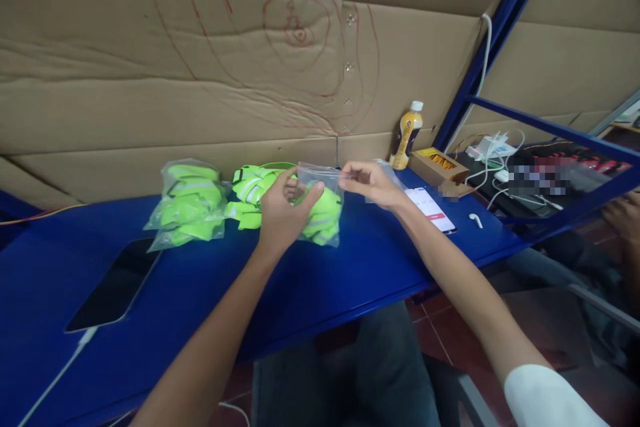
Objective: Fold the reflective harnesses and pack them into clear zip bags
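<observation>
bag (326,212), clear and glossy, right there between the two hands over the blue table (360,287), and what a bright one! through the thin plastic glows a wad of neon-green straps (320,227), folded over one another, pale grey stripes running across them and a small dark piece near the upper right side. they fill the lower part and bulge it round; above them the film is bare, see-through, a little creased, up to a straight strip along the mouth. sealed or unsealed up there? i cannot tell, and whether the bottom touches the table is hard to say too.

right hand (373,183) has the right end of that strip, nipped between thumb and fingertips. left hand (283,210) is on the opposite side, thumb laid across the front, fingers bent at the upper left edge, gripping the bag and covering part of it.

just left of that hand, a loose bundle (247,187), same green, same stripes, on the table. farther left sits a second bag (187,203), wrinkled, shiny, stuffed with green. near it, a dark phone (115,287) on a white cable (57,367). over to the right: a lit phone (431,209), an earbud (476,221), a yellow bottle (407,133) and a brown box (431,172), with cardboard (250,113) standing behind.
</observation>
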Available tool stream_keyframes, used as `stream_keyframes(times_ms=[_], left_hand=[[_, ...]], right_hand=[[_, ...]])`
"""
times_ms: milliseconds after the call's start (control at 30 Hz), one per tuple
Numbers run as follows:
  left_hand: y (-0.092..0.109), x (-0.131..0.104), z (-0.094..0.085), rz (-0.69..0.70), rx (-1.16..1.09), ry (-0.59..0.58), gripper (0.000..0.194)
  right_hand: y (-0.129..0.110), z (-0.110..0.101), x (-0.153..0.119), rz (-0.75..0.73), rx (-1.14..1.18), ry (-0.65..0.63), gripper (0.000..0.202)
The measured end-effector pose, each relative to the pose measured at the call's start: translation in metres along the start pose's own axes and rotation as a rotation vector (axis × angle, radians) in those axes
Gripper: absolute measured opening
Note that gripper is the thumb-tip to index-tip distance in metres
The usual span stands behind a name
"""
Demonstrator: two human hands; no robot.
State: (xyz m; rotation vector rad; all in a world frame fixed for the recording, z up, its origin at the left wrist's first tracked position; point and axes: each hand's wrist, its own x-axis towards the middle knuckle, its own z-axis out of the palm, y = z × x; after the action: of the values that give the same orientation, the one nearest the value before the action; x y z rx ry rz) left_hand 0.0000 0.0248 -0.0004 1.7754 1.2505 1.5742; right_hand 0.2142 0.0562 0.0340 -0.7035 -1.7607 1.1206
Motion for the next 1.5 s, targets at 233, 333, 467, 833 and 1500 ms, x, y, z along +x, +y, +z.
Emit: stream_keyframes(times_ms=[233,333,467,833,1500], left_hand=[[-0.011,0.001,0.011,-0.211,-0.574,-0.034,0.034],[-0.007,0.000,0.011,-0.173,-0.604,0.027,0.033],[-0.002,0.000,0.010,-0.153,-0.576,0.068,0.036],[-0.008,0.001,0.004,0.073,-0.254,0.196,0.033],[-0.008,0.000,0.008,-0.024,-0.453,0.197,0.027]], right_hand=[[0.007,0.005,0.007,0.026,0.071,0.162,0.053],[0.016,0.011,0.007,-0.062,0.087,0.247,0.052],[0.021,0.020,0.003,-0.022,0.157,0.351,0.056],[0.041,0.050,-0.002,0.080,0.431,0.418,0.036],[0.033,0.052,-0.003,0.053,0.317,0.491,0.039]])
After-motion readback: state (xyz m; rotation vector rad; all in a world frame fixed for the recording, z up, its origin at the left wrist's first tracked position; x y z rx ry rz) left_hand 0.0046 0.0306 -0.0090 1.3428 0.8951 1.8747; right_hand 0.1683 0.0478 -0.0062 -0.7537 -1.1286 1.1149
